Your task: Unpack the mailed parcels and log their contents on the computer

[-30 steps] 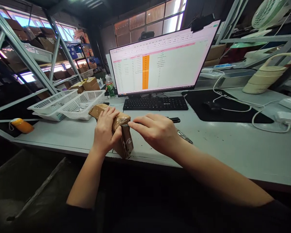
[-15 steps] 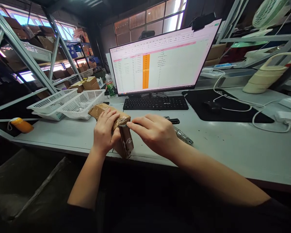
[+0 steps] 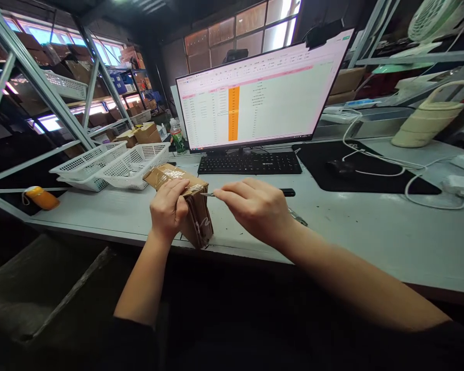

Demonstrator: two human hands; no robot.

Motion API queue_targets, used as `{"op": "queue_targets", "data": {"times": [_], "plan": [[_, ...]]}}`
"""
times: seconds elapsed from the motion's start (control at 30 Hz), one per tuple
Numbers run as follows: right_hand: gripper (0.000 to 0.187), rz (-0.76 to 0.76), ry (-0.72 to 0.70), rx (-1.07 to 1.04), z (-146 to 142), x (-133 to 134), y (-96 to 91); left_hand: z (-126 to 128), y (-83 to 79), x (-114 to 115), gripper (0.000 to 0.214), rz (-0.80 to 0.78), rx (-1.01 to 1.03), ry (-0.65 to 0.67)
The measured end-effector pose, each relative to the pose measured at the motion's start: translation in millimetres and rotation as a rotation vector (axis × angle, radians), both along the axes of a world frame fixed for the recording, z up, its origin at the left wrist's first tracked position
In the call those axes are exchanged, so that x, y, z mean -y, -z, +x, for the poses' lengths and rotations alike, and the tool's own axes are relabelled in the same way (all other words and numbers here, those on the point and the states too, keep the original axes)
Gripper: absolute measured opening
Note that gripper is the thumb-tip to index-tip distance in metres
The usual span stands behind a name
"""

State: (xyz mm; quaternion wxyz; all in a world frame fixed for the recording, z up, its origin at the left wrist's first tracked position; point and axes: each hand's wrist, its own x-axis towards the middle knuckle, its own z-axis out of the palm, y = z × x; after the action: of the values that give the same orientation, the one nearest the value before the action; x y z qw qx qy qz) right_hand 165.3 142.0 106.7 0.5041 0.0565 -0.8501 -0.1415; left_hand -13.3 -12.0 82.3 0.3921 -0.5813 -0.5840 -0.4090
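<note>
A brown cardboard box (image 3: 199, 224) with clear tape stands on edge near the desk's front edge. My left hand (image 3: 168, 208) is closed over its top and near side, steadying it. My right hand (image 3: 255, 206) grips a utility knife (image 3: 288, 192), whose black handle end sticks out behind the fingers. The knife's thin blade points left, its tip at the upper right corner of the box; whether it touches the cardboard I cannot tell. Beyond my right wrist lies a grey, plastic-looking item (image 3: 298, 217), mostly hidden by the hand.
A black keyboard (image 3: 251, 164) sits below the monitor (image 3: 274, 98). White perforated baskets (image 3: 133, 165) stand at the left, with an orange item (image 3: 42, 198) near the desk's left end. A mouse (image 3: 341, 167) on a black mat, white cables and a cream-coloured jug (image 3: 419, 123) are at the right.
My right hand has drawn back slightly to the right, pulling the blade away from over the box corner. The left hand's fingers have shifted a little, uncovering more of the box top.
</note>
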Motion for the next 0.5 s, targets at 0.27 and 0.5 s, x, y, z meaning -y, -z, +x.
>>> {"op": "queue_targets", "data": {"times": [0.27,0.5], "plan": [[0.024,0.009,0.014,0.044,-9.9,19.9,-4.3,-4.0,3.7,-0.8,0.036,0.042,0.008,0.025],[0.023,0.022,0.056,-0.023,-9.6,4.6,-9.6,-5.3,4.9,-0.8,0.035,0.062,-0.01,0.053]]}}
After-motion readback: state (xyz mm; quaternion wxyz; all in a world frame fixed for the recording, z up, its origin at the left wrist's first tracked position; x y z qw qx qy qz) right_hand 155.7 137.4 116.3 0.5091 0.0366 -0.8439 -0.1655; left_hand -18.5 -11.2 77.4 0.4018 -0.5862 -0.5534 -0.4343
